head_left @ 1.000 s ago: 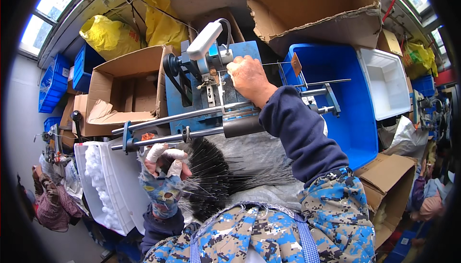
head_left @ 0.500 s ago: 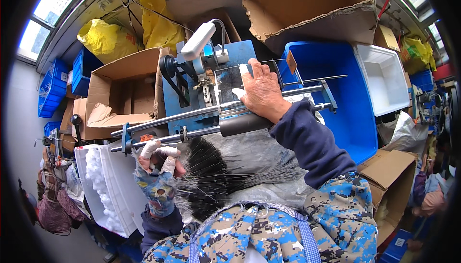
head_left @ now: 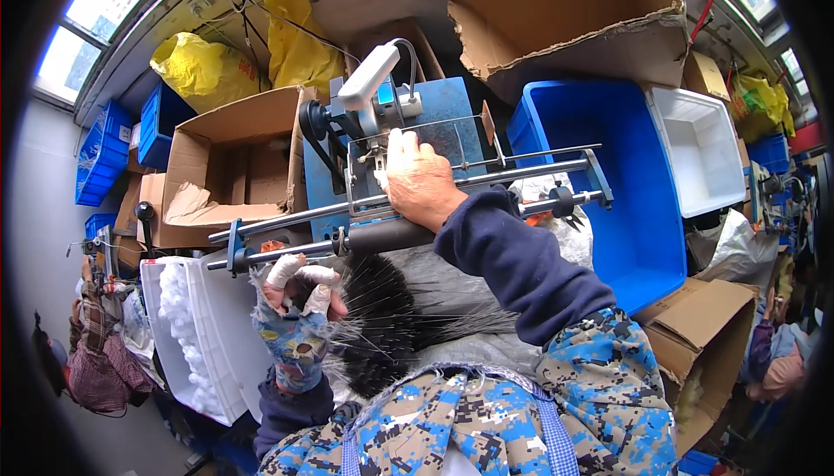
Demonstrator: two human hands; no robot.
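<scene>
A blue bench machine (head_left: 443, 102) with two steel rails stands in front of me. My right hand (head_left: 423, 182) lies over its sliding carriage (head_left: 387, 237), which has a dark cylinder, with fingers together and pressed down near a small metal clamp. A white lamp (head_left: 369, 76) hangs just beyond the fingertips. Below the left rail end, my left hand (head_left: 304, 289) is closed, with white tape on its fingers and a worn floral cover at the wrist. What it pinches is hidden. Beside it, a bundle of thin dark wires (head_left: 378, 324) fans out over grey sheeting (head_left: 452, 280).
To the right are a deep blue bin (head_left: 599, 98) and a white bin (head_left: 699, 150). Cardboard boxes stand at left (head_left: 234, 172), at the back (head_left: 573, 7) and at lower right (head_left: 704, 328). A white crate (head_left: 230, 337) holds white fluff. Other people work at both sides.
My right hand and the carriage have slid left along the rails, bringing the fingers closer to the clamp under the lamp. My left hand stays closed beside the wire bundle.
</scene>
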